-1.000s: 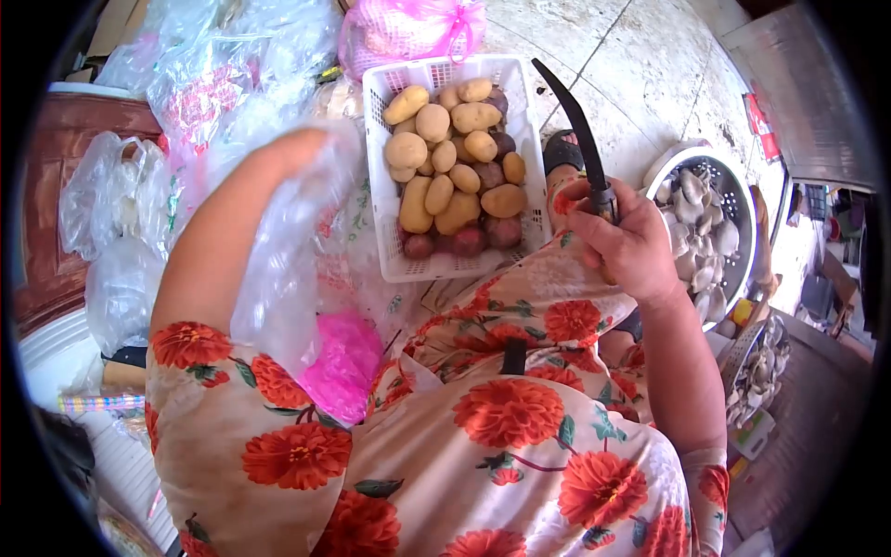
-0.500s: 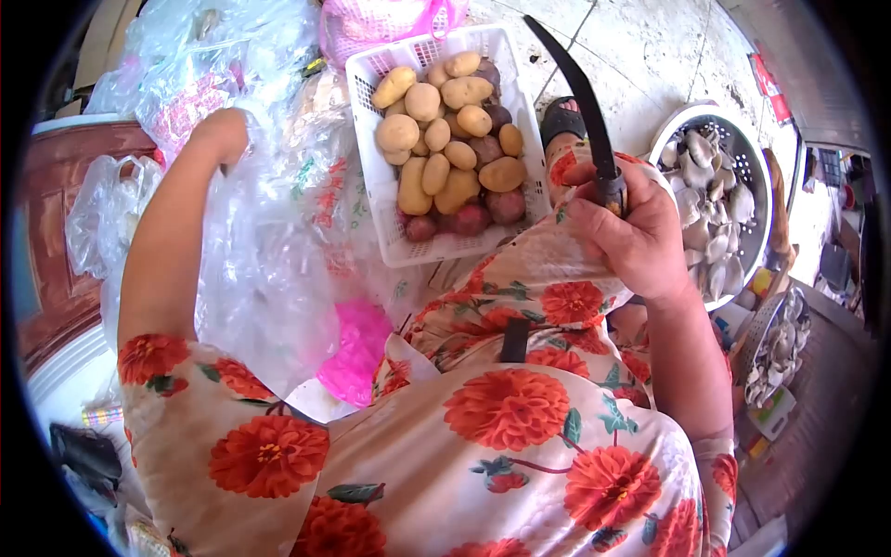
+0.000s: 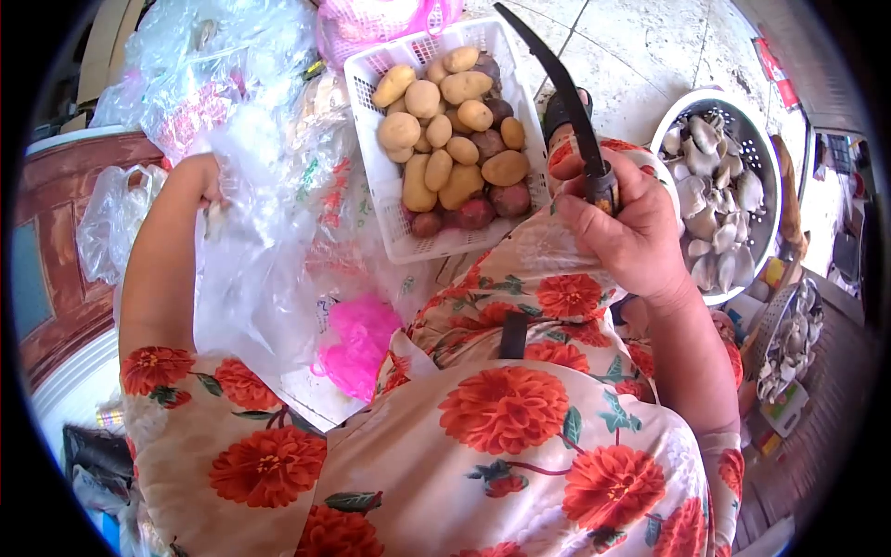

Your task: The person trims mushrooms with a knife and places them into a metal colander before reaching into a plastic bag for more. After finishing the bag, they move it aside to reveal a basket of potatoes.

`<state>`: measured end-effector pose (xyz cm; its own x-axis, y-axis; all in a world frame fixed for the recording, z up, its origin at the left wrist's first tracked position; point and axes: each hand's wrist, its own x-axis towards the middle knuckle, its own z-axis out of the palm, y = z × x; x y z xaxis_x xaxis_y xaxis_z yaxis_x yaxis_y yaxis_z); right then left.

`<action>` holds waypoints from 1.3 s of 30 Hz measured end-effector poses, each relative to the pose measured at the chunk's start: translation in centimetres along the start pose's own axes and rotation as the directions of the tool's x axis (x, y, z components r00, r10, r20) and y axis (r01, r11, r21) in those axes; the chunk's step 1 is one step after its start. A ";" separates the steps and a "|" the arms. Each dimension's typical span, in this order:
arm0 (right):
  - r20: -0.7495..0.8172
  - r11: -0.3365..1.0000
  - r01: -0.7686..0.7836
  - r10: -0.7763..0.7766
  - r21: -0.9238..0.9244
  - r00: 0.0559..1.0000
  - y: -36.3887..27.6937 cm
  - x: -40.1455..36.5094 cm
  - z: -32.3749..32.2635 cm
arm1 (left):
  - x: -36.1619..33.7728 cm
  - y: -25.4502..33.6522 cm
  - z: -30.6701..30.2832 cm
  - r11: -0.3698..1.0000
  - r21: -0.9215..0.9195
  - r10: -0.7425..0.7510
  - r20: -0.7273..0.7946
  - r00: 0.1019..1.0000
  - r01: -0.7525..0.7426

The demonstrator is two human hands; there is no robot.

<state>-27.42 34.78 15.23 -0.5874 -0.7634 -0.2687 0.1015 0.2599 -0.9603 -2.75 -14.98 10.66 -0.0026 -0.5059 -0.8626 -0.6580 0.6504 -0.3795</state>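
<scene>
My right hand point(image 3: 626, 218) is wrapped round the handle of a curved, dark-bladed knife point(image 3: 574, 107), its tip pointing up and to the left. At the left, my left hand point(image 3: 206, 178) has its fingers bent, pinching the edge of a clear plastic bag point(image 3: 255, 269) that hangs loose below it. Between the hands stands a white plastic basket point(image 3: 379, 200) of potatoes point(image 3: 422, 99); some are yellow, others reddish point(image 3: 474, 214). The knife's blade is to the right of this basket.
A metal colander point(image 3: 763, 139) of grey mushrooms stands at the right, a smaller colander point(image 3: 772, 325) below it. More plastic bags point(image 3: 213, 56) lie at the upper left. A pink bag point(image 3: 357, 343) rests near my lap. A reddish-brown wooden panel point(image 3: 79, 213) is at the far left.
My left hand has moved down and a little left, pulling the clear bag with it. The knife in my right hand has shifted slightly left.
</scene>
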 end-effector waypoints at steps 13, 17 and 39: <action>0.028 0.988 0.153 -0.152 -0.036 0.988 0.8 0.1 -0.1 | -2.5 -7.5 0.9 0.950 0.299 -0.034 -0.178 0.984 0.086; 0.000 0.973 0.204 -0.206 -0.109 0.979 1.5 -0.3 -0.1 | 0.8 -11.5 3.0 0.624 0.740 -0.004 -0.316 0.949 0.249; -0.508 0.984 0.124 -0.041 0.130 0.860 5.2 -10.8 -7.3 | -22.5 41.0 -2.4 -0.366 -0.336 0.626 -0.779 0.037 -0.868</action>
<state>-26.46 48.70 13.66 -0.9176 -0.3669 -0.1533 0.1311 0.0846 -0.9877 -31.52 21.73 15.30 -0.9986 -0.0526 -0.0087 -0.0093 0.0106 0.9999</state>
